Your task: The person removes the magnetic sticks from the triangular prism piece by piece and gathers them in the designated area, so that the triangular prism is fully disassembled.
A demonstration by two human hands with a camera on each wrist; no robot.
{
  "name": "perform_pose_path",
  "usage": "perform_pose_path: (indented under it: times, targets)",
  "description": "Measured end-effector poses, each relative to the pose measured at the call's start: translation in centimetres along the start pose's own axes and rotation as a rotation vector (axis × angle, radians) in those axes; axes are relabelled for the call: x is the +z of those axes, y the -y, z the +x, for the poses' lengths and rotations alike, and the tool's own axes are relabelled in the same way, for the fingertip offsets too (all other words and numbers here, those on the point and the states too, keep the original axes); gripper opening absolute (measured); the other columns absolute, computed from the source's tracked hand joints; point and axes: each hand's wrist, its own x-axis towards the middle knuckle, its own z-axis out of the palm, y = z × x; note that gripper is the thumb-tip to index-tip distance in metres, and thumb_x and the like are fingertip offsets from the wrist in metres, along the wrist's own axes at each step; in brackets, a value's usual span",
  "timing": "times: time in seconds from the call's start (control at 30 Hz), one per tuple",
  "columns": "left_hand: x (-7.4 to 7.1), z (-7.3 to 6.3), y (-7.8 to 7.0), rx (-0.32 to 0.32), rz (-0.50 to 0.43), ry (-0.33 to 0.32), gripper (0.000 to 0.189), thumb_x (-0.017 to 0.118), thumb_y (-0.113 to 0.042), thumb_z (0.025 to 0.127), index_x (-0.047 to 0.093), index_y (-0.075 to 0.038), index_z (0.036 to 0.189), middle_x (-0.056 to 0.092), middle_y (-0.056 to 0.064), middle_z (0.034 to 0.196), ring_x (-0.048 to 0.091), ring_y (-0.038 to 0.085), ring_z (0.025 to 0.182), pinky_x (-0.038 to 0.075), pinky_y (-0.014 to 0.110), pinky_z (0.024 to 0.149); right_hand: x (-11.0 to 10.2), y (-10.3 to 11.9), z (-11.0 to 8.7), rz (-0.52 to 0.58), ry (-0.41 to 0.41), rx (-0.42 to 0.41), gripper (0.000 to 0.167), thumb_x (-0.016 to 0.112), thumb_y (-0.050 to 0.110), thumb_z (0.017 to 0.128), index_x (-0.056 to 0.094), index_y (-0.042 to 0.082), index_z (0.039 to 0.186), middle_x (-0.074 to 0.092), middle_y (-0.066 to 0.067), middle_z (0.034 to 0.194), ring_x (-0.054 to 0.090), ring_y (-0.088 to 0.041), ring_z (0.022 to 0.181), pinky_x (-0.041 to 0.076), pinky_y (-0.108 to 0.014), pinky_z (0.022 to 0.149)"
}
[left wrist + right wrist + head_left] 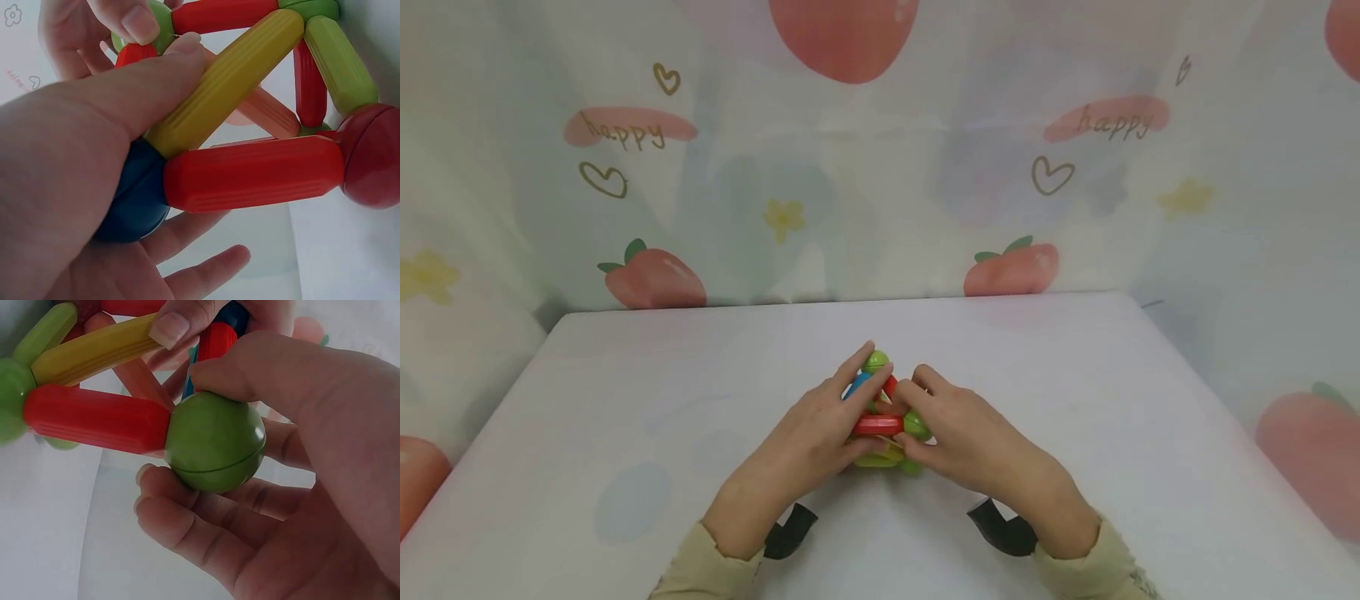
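Between both hands stands a ball-and-rod building toy, a frame of red, yellow and green rods joined by balls. My left hand (808, 429) holds its left side, thumb along the yellow rod (231, 81) and palm around the blue ball (134, 194). A red rod (256, 175) runs from that ball to a dark red ball (375, 156). My right hand (966, 433) grips a green ball (215, 440) between thumb and curled fingers. Another red rod (100, 419) joins this ball to a second green ball (12, 400). The hands partly hide the frame in the head view.
The frame is over the middle of a white table (662, 400). Two black curved pieces (790, 532) show beside the wrists, one at each. A printed curtain (880, 225) with fruit and hearts stands behind the table and along its sides.
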Motion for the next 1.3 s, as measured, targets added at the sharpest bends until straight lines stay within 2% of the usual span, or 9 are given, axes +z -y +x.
perform_pose_path:
  times: [0.1,0.23,0.3,0.4,0.6,0.87,1.2,1.3]
  targets:
    - [-0.12,0.09,-0.04,0.017,0.054,-0.007,0.086,0.081,-0.038,0.079,0.041,-0.014,0.151,0.026,0.008,0.163,0.052,0.034,0.131,0.048,0.048,0.105,0.03,0.0,0.06,-0.009,-0.011,-0.003,0.024,0.075,0.01,0.083,0.058,0.013,0.1,0.051,0.005,0.092,0.041,0.0,0.056,0.042,-0.014,0.055]
    - [-0.17,0.36,-0.33,0.078,0.195,-0.024,0.085,0.082,-0.041,0.079,0.044,-0.011,0.149,0.032,0.007,0.161,0.035,0.031,0.147,0.041,0.051,0.111,-0.05,0.04,0.06,-0.015,-0.011,0.008,0.024,0.076,0.011,0.084,0.058,0.014,0.1,0.051,0.005,0.093,0.044,-0.001,0.058,0.044,-0.014,0.057]
    - [-0.09,0.52,-0.52,0.124,0.261,-0.042,0.081,0.081,-0.041,0.081,0.047,-0.009,0.147,0.038,0.007,0.159,0.034,0.029,0.148,0.042,0.049,0.112,-0.1,0.05,0.01,-0.013,-0.002,0.02,0.024,0.076,0.012,0.084,0.059,0.015,0.101,0.05,0.005,0.093,0.046,-0.001,0.06,0.045,-0.015,0.058]
    - [0.1,0.65,-0.66,0.176,0.311,-0.081,0.075,0.081,-0.037,0.082,0.051,-0.007,0.143,0.045,0.008,0.154,0.038,0.028,0.146,0.043,0.044,0.112,-0.11,0.02,0.03,-0.01,0.009,0.026,0.024,0.076,0.013,0.084,0.059,0.015,0.101,0.05,0.006,0.093,0.047,-0.002,0.062,0.046,-0.015,0.06]
    - [0.2,0.7,-0.47,0.202,0.325,-0.136,0.073,0.083,-0.028,0.081,0.052,-0.004,0.142,0.048,0.01,0.152,0.04,0.031,0.144,0.042,0.039,0.112,-0.19,-0.09,0.31,-0.011,-0.018,-0.021,0.024,0.077,0.01,0.082,0.06,0.014,0.098,0.052,0.005,0.092,0.048,-0.003,0.063,0.046,-0.015,0.06]
    - [0.27,0.53,-0.4,0.205,0.311,-0.119,0.072,0.083,-0.024,0.081,0.051,-0.002,0.142,0.046,0.012,0.153,0.039,0.032,0.145,0.042,0.036,0.112,-0.36,0.09,0.29,0.014,0.033,0.014,0.02,0.072,0.008,0.082,0.057,0.014,0.094,0.051,0.006,0.093,0.047,-0.003,0.066,0.046,-0.016,0.061]
    - [0.54,0.58,-0.48,0.203,0.3,-0.118,0.071,0.083,-0.024,0.081,0.052,-0.002,0.141,0.045,0.013,0.153,0.038,0.033,0.145,0.041,0.034,0.112,-0.16,0.31,0.2,-0.013,0.009,-0.006,0.02,0.069,0.002,0.079,0.055,0.01,0.092,0.05,0.004,0.09,0.043,-0.002,0.062,0.043,-0.014,0.057]
    - [0.6,0.53,-0.54,0.202,0.294,-0.116,0.07,0.083,-0.023,0.081,0.052,-0.002,0.141,0.045,0.013,0.153,0.039,0.032,0.145,0.042,0.034,0.112,-0.04,0.35,0.16,-0.007,0.015,0.01,0.019,0.068,0.003,0.08,0.056,0.01,0.093,0.051,0.003,0.09,0.045,-0.003,0.063,0.044,-0.014,0.058]
